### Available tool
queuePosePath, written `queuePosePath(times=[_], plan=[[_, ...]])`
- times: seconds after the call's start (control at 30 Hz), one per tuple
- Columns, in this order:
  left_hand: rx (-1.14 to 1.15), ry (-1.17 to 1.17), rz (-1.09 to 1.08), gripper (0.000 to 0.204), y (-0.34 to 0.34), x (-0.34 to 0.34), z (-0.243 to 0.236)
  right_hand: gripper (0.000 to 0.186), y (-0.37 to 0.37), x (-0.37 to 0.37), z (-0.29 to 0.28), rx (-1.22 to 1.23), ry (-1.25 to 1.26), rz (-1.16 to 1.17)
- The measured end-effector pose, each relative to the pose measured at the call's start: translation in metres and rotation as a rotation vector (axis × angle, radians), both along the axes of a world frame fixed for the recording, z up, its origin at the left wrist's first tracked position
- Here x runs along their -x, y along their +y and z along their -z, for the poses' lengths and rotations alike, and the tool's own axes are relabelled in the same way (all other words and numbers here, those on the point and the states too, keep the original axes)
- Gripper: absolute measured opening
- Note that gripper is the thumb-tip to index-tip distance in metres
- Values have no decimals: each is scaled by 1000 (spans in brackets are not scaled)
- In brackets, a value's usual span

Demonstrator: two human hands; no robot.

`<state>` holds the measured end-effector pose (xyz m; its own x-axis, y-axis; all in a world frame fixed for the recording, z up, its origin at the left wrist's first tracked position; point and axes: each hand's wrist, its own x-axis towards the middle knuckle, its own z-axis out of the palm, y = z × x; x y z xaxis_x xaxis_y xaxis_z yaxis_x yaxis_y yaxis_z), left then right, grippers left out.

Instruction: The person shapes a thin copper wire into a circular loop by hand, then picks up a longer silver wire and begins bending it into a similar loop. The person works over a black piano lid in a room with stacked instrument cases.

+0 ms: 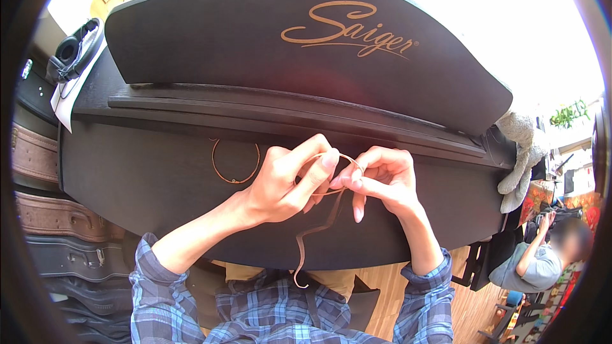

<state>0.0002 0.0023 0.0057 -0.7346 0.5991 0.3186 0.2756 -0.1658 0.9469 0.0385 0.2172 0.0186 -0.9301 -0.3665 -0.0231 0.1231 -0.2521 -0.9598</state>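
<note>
My left hand (290, 181) is closed on a thin bronze-coloured coil of string (344, 158), thumb near its upper part. Beside it, my right hand (382, 181) pinches the same coil at its right side with thumb and forefinger, its other fingers bent. A narrow, crinkled brownish strip (309, 236) hangs from between my hands over the black surface; what it is, I cannot tell. A second bronze coil (214, 167) lies on the black piano-like top (140, 172), left of my hands.
Headphones (67, 57) and white paper (65, 114) sit at the left end, beside stacked instrument cases (70, 216). A raised black board (210, 38) with gold lettering spans the back. A grey plush toy (519, 146) hangs at the right; beyond it, another person (523, 261) handles something dark.
</note>
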Motion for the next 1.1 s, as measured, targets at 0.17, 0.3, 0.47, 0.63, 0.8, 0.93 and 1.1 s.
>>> queuePosePath(times=[0.17,0.3,0.47,0.63,0.8,0.93,1.1], plan=[[-18,26,-91,25,3,-1,-2,14,-2,1,-2,-41,42,-11],[-118,-107,-117,24,3,0,-1,23,1,1,-6,-20,96,-91],[-196,-158,-104,23,1,1,0,31,-1,3,-8,-105,239,-86],[-177,-191,-83,26,-1,4,-3,29,-2,1,-6,-237,404,40],[-133,-209,-29,30,-2,3,-6,20,-4,3,1,-424,705,227],[-154,-246,-7,30,-1,3,-7,30,-5,2,3,-617,800,327],[-165,-258,-24,30,-1,2,-8,41,-5,1,5,-767,888,391]])
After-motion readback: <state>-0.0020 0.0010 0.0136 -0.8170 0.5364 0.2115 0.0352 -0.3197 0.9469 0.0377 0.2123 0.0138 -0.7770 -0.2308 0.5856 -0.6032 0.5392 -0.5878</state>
